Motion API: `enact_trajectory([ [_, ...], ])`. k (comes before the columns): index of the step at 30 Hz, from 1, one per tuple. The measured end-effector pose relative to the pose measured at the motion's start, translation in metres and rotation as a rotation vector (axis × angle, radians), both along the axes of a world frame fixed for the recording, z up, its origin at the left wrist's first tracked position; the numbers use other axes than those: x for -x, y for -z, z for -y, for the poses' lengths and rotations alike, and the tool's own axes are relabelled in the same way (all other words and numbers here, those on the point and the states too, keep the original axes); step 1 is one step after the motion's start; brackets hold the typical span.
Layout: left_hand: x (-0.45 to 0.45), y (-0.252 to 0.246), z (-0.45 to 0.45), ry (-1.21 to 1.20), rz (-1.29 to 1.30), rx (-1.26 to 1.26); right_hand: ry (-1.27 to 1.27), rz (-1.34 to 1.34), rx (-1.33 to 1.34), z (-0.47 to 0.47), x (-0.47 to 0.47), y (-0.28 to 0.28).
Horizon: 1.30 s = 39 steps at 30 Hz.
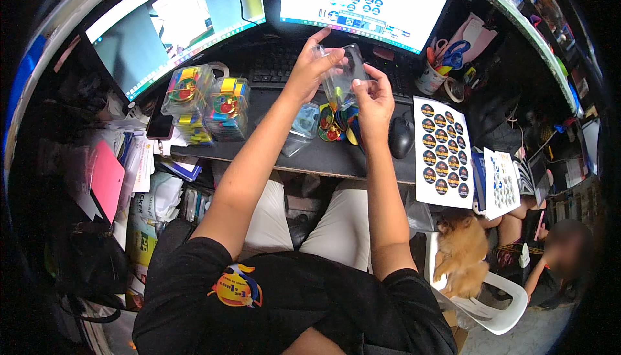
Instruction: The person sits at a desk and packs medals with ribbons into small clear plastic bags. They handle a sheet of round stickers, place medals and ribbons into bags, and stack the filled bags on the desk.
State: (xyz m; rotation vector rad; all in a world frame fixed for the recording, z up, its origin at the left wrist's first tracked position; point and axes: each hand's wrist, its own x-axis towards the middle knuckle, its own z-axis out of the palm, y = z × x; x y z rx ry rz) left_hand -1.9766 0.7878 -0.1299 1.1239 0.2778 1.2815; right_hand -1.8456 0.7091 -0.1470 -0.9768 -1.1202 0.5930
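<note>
Both of my hands are raised over the front of the dark desk, with a clear plastic case [357, 59] between them. My left hand [313, 71] pinches its left side between thumb and fingers, the index finger stretched out. On the opposite side, my right hand [376, 99] grips the lower right edge. Directly below lie medals [329, 126] with coloured ribbons, partly hidden by the case and my right hand. Another transparent plastic case [304, 121] rests on the desk beside them, near my left forearm.
Rubber-banded medal cases stand in stacks [228, 107] at left, near a phone [160, 124]. A mouse [401, 136] and a sheet of round stickers [442, 153] lie right. Behind are a keyboard [271, 66] and pen cup [431, 79]. A dog [463, 253] occupies a white chair [509, 301] near another person.
</note>
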Motion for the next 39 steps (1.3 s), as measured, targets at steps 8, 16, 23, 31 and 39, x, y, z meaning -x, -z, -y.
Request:
enact_trajectory([
  [8, 0.014, 0.009, -0.009, 0.071, 0.190, 0.025, 0.230, 0.320, 0.043, -0.024, 0.014, 0.009],
  [16, 0.022, 0.022, -0.013, 0.039, 0.226, 0.083, -0.350, -0.123, 0.357, -0.022, -0.009, 0.000],
  [23, 0.012, 0.020, -0.001, 0.086, 0.227, -0.006, -0.767, -0.684, 0.446, 0.003, -0.015, 0.000],
  [31, -0.006, 0.011, 0.014, -0.123, -0.288, -0.024, -0.454, -0.325, 0.299, 0.026, -0.029, -0.010],
  [39, -0.024, 0.001, 0.027, 0.029, -0.391, 0.071, -0.638, 0.040, 0.224, 0.035, -0.034, -0.008],
])
